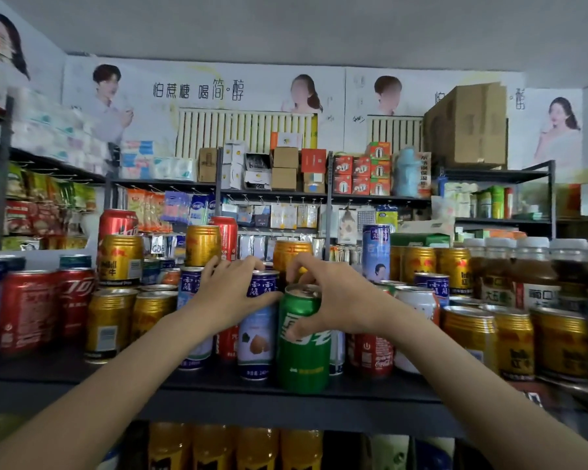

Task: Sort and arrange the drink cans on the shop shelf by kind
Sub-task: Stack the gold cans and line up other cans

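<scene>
Gripping the green can (pixel 302 347), right hand (pixel 333 300); left hand (pixel 231 296) clasps the blue-white can (pixel 257 337).

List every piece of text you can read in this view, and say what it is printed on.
"怕蔗糖 喝简·醇": wall poster.
"Coca-Cola": red can behind the right hand.
Large white characters on the green can: partly covered, unreadable.
White characters on the blue-topped can held by the left hand: too blurred.
Gold cans: blurred.
</scene>
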The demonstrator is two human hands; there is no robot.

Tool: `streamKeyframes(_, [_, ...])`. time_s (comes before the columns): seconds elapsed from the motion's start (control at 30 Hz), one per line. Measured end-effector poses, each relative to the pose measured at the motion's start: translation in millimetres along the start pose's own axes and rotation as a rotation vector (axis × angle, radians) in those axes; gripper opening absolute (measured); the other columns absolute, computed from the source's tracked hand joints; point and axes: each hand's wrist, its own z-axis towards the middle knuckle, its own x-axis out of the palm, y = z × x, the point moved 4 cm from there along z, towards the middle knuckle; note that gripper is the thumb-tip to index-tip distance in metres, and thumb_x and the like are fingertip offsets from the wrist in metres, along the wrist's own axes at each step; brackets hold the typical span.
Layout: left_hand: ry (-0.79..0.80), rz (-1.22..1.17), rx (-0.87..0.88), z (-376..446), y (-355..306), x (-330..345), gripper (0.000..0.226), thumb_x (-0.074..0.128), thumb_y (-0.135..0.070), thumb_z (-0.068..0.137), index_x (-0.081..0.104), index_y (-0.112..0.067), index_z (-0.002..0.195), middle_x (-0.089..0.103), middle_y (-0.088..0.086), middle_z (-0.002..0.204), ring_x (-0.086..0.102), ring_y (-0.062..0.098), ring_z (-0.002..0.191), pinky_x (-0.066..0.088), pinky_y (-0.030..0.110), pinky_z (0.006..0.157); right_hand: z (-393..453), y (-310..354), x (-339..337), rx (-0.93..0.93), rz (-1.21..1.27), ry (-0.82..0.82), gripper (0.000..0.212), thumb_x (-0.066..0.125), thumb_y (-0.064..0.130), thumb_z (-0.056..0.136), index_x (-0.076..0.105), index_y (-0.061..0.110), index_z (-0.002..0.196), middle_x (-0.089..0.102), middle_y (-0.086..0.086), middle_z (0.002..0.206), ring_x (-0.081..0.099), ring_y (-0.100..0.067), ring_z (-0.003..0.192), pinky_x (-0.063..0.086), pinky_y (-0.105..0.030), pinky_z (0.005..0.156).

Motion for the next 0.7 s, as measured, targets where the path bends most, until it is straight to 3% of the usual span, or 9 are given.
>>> streamKeyframes(0.1, [-0.016, 0.093, 0.034, -3.7, -9.2, -0.9, 0.062, 0.040, -0.059, 0.086, 0.034, -0.017, 0.132, 0.045, 0.000, 0.135, 0.033, 0.018, 0.131, -0.003, 0.042, 0.116, -3.6, -1.8, -10.2, 0.010, 0.010, -0.016, 0.056, 0.084, 0.028, 0.062, 0.046, 0.022, 0.104, 0.061, 0.006, 0.102, 0.059, -0.011, 0.091, 0.046, -0.011, 0.065])
streamKeyframes(0.27, [-0.164, 0.079, 0.105, -15.4, -10.1, -3.4, 0.070, 0.042, -0.052, 0.088, 0.018, -0.017, 0.144, 0.033, -0.001, 0.144, 0.020, 0.012, 0.137, -0.011, 0.036, 0.113, 0.1, 20.8, -43.8, -0.004, 0.169, -0.059, 0.056, 0.085, 0.030, 0.051, 0.049, 0.028, 0.093, 0.065, 0.007, 0.098, 0.066, -0.011, 0.081, 0.058, -0.027, 0.067])
streamKeyframes(0.37, [-0.412, -0.303, 0.099, -40.1, 6.2, -29.9, 0.043, 0.040, -0.038, 0.094, 0.040, -0.020, 0.133, 0.045, -0.007, 0.133, 0.030, 0.004, 0.127, 0.016, 0.036, 0.116, 10.1, 41.3, -46.3, -0.057, 0.286, -0.080, 0.062, 0.082, 0.043, 0.037, 0.052, 0.034, 0.090, 0.065, 0.004, 0.101, 0.067, -0.016, 0.085, 0.056, -0.033, 0.073])
streamKeyframes(0.4, [-0.388, -0.542, 0.064, -44.2, 17.6, -38.8, 0.036, 0.038, -0.036, 0.095, 0.048, -0.020, 0.126, 0.052, -0.008, 0.127, 0.040, 0.005, 0.123, 0.029, 0.036, 0.110, 15.4, 48.8, -42.6, -0.069, 0.303, -0.076, 0.064, 0.082, 0.045, 0.035, 0.052, 0.035, 0.091, 0.065, 0.002, 0.103, 0.066, -0.017, 0.087, 0.055, -0.034, 0.075])
streamKeyframes(0.47, [-0.093, -1.026, 0.003, -51.3, 39.2, -50.7, 0.039, 0.038, -0.045, 0.092, 0.056, -0.021, 0.118, 0.062, -0.004, 0.119, 0.056, 0.013, 0.113, 0.045, 0.032, 0.098, 30.6, 66.7, -29.7, -0.096, 0.311, -0.052, 0.065, 0.082, 0.039, 0.039, 0.052, 0.029, 0.096, 0.066, -0.002, 0.103, 0.067, -0.020, 0.087, 0.057, -0.036, 0.075])
streamKeyframes(0.5, [0.029, -1.118, 0.002, -56.6, 54.6, -55.7, 0.043, 0.046, -0.052, 0.087, 0.058, -0.023, 0.117, 0.064, -0.002, 0.118, 0.058, 0.017, 0.113, 0.048, 0.032, 0.094, 41.7, 77.4, -19.5, -0.107, 0.299, -0.042, 0.064, 0.083, 0.036, 0.044, 0.051, 0.026, 0.098, 0.066, -0.003, 0.102, 0.067, -0.021, 0.086, 0.057, -0.037, 0.076])
streamKeyframes(0.53, [0.096, -1.102, 0.002, -63.1, 70.2, -61.8, 0.046, 0.056, -0.057, 0.080, 0.059, -0.029, 0.116, 0.064, -0.004, 0.118, 0.058, 0.018, 0.113, 0.048, 0.032, 0.092, 53.3, 88.9, -9.5, -0.119, 0.292, -0.043, 0.063, 0.085, 0.033, 0.048, 0.051, 0.024, 0.099, 0.066, -0.004, 0.101, 0.067, -0.022, 0.086, 0.057, -0.038, 0.077])
streamKeyframes(0.6, [0.126, -1.021, -0.020, -78.4, 97.9, -70.8, 0.055, 0.076, -0.057, 0.058, 0.055, -0.045, 0.108, 0.064, -0.020, 0.111, 0.060, -0.001, 0.104, 0.049, 0.020, 0.084, 79.4, 109.6, 12.3, -0.135, 0.330, -0.062, 0.055, 0.086, 0.028, 0.056, 0.051, 0.022, 0.097, 0.066, -0.005, 0.098, 0.066, -0.021, 0.083, 0.056, -0.037, 0.076])
streamKeyframes(0.7, [-0.024, -0.932, -0.104, -94.1, 144.0, -83.2, 0.051, 0.078, -0.034, 0.059, 0.046, -0.045, 0.097, 0.057, -0.027, 0.096, 0.057, -0.014, 0.087, 0.046, 0.007, 0.066, 121.8, 144.8, 50.6, -0.164, 0.324, -0.096, 0.046, 0.085, 0.033, 0.060, 0.051, 0.026, 0.090, 0.063, 0.002, 0.099, 0.061, -0.016, 0.087, 0.052, -0.037, 0.079])
